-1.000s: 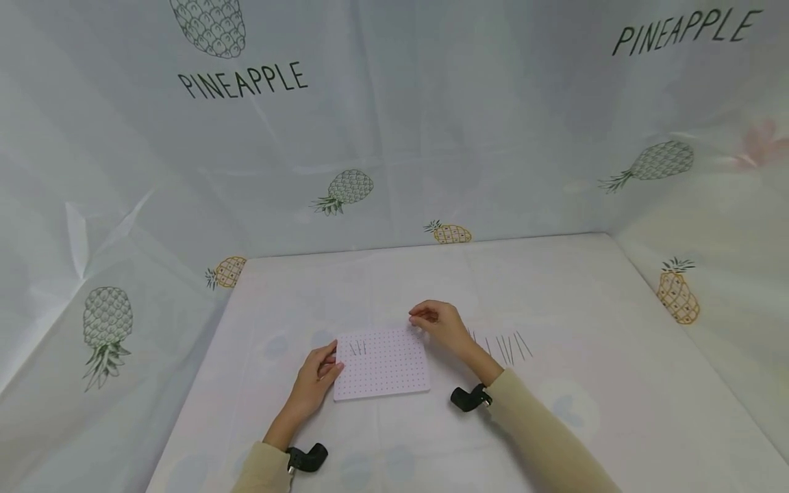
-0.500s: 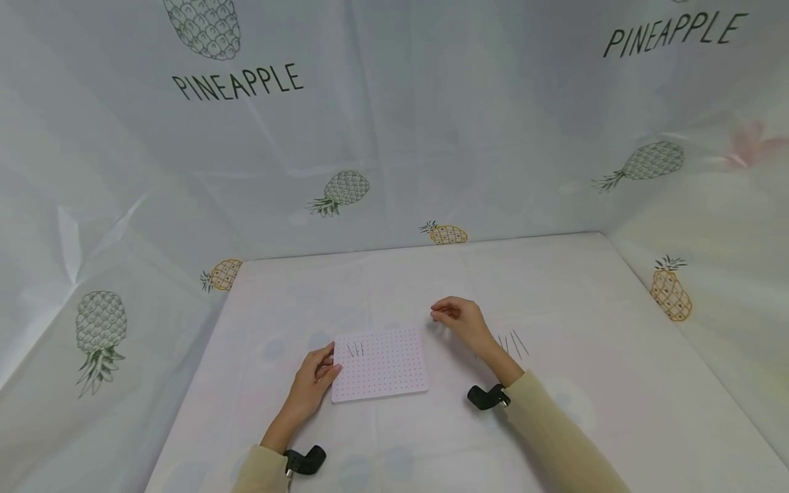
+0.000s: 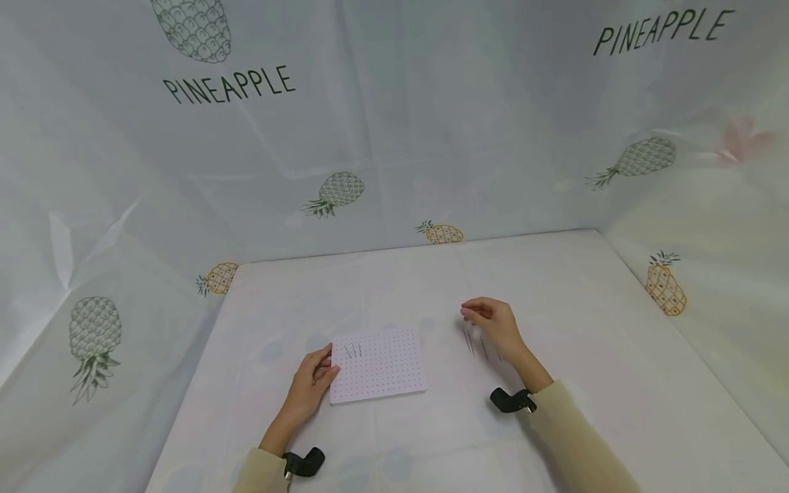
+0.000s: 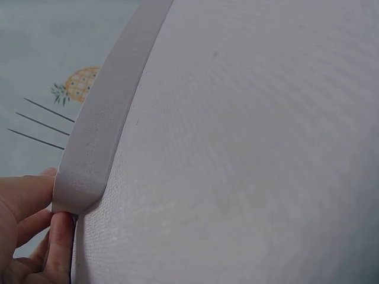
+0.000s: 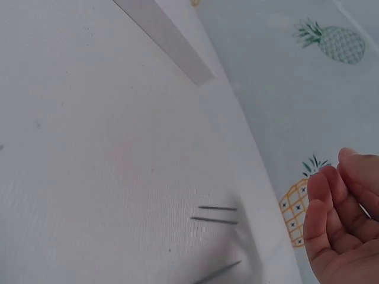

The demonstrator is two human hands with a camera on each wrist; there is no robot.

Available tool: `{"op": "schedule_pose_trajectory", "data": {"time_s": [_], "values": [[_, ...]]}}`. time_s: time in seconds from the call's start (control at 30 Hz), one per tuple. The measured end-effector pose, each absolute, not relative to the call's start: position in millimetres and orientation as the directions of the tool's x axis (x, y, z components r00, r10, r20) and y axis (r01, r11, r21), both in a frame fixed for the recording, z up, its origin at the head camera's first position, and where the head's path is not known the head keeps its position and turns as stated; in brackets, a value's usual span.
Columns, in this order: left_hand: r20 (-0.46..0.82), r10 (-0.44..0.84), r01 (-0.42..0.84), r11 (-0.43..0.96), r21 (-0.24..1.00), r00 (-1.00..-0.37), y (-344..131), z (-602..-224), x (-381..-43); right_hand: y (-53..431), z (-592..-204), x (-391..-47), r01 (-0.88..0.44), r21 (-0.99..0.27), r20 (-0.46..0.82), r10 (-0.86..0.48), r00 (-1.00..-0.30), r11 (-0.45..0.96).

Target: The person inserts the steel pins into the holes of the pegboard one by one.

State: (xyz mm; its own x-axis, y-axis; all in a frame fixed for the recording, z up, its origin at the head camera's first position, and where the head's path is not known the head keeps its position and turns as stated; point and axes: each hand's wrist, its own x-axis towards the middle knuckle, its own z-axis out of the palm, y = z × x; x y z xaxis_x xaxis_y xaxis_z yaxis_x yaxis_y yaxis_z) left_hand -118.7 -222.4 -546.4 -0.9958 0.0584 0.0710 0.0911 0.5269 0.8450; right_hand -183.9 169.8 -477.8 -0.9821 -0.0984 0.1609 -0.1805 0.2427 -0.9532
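Observation:
A white board with a grid of small holes lies on the table. My left hand grips its left edge, thumb on one face and fingers on the other in the left wrist view. Three thin dark pins stand up from the board near its far left corner. My right hand hovers right of the board, fingers loosely bent and nothing visible between them. Below it, several more thin dark pins lie on the table, some hidden behind the hand in the head view.
The table wears a pale cloth. A hanging sheet printed with pineapples closes off the back and sides. Each wrist carries a small black camera, one on the left and one on the right.
My right hand has moved from the board's far right corner rightward to above the loose pins. The left hand keeps its grip on the board, and the three standing pins are unchanged.

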Motion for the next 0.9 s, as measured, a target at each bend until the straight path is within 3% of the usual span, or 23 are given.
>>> {"op": "schedule_pose_trajectory", "data": {"time_s": [0.3,0.9], "values": [[0.075,0.044,0.087,0.533,0.841,-0.996,-221,-547,-116,204,-512,-187,-0.149,-0.958,0.154,0.001,-0.988,0.244],[0.099,0.066,0.119,0.529,0.84,-0.993,-223,-548,-119,239,-529,-166,-0.149,-0.922,0.237,0.216,-0.947,0.358]]}}
